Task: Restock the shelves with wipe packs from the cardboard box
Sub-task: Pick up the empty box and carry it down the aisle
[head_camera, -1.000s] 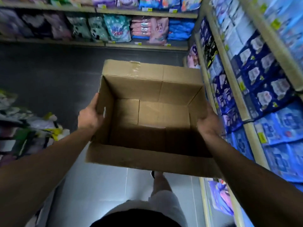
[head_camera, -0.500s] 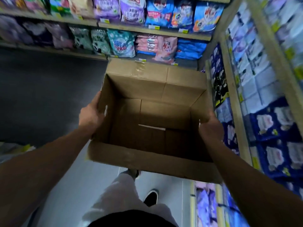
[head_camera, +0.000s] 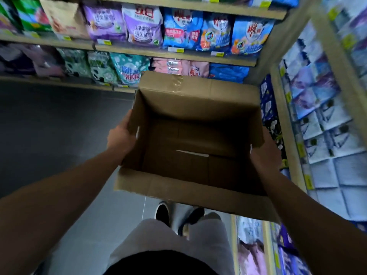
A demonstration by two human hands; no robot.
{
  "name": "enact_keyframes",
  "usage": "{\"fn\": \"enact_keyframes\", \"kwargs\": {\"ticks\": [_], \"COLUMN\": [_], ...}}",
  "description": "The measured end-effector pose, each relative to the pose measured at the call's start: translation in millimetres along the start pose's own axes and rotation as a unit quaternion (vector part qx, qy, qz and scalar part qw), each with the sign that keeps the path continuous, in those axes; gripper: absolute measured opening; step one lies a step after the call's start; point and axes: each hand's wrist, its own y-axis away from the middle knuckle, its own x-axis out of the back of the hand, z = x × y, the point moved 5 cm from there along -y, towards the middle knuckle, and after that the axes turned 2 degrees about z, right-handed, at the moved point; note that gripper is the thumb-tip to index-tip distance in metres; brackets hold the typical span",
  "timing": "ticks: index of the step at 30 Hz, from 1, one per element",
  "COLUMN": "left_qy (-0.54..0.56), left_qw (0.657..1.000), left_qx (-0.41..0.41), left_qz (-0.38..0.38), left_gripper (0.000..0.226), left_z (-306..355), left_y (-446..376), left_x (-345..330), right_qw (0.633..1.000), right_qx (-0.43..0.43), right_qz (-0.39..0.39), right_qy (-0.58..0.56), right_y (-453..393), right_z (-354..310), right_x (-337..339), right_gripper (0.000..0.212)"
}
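Cardboard box [head_camera: 195, 135] is empty, held mid-aisle at waist height beside the shelves [head_camera: 286, 124]. Left hand [head_camera: 121, 137] & right hand [head_camera: 265, 155] clamped on opp. side walls. Prob. light, walls flex; grip low, near corners.

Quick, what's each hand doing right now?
Left hand: gripping the left wall of the empty cardboard box.
Right hand: gripping the box's right wall.

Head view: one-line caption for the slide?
Both hands, left and right, carry an empty cardboard box down an aisle of stocked shelves.
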Motion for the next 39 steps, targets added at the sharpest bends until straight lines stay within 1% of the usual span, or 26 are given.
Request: {"fn": "enact_keyframes", "kwargs": {"ticks": [3, 8, 10, 14, 17, 19, 21, 24, 27, 30, 32, 35, 39], "left_qy": [-0.005, 0.004, -0.008, -0.007, -0.008, -0.021, -0.038, -0.043, -0.044, -0.042, -0.039, -0.051, -0.024], "left_qw": [1.000, 0.999, 0.999, 0.997, 0.997, 0.997, 0.996, 0.995, 0.995, 0.994, 0.993, 0.992, 0.995], "left_qx": [0.011, 0.035, 0.049, 0.073, 0.075, 0.079, 0.081, 0.081, 0.074, 0.079, 0.081, 0.084, 0.054], "left_qz": [-0.007, 0.004, 0.005, -0.001, -0.003, -0.011, -0.025, -0.043, -0.060, -0.070, -0.074, -0.076, -0.076], "left_gripper": [0.065, 0.066, 0.067, 0.070, 0.065, 0.063, 0.067, 0.072, 0.071, 0.072, 0.072, 0.072, 0.070], "left_z": [29, 66, 81, 100, 107, 105, 97, 80, 64, 41, 19, -10, -28], "left_y": [-47, -123, -153, -201, -236, -262, -287, -324, -359, -388, -407, -435, -469], "left_x": [-18, -58, -72, -98, -120, -137, -160, -204, -257, -312, -352, -410, -481], "right_qw": [1.000, 0.999, 0.999, 0.998, 0.997, 0.996, 0.995, 0.993, 0.993, 0.989, 0.987, 0.989, 0.984], "right_qx": [0.003, 0.022, 0.025, -0.005, -0.022, -0.035, -0.050, -0.075, -0.071, -0.101, -0.114, -0.104, -0.124], "right_qz": [-0.005, -0.027, -0.038, -0.069, -0.070, -0.075, -0.082, -0.085, -0.075, -0.082, -0.084, -0.082, -0.101], "right_qy": [0.008, -0.010, -0.009, 0.010, 0.018, 0.015, 0.009, 0.032, 0.055, 0.070, 0.070, 0.062, 0.080], "right_y": [-59, -169, -212, -278, -319, -339, -356, -380, -403, -424, -436, -457, -488], "right_z": [-4, -22, -27, -30, -34, -31, -25, -11, 6, 28, 42, 67, 100], "right_x": [-11, -40, -52, -73, -97, -120, -147, -196, -253, -309, -346, -406, -474], "right_gripper": [0.066, 0.064, 0.066, 0.074, 0.080, 0.077, 0.071, 0.069, 0.072, 0.068, 0.069, 0.071, 0.065]}}
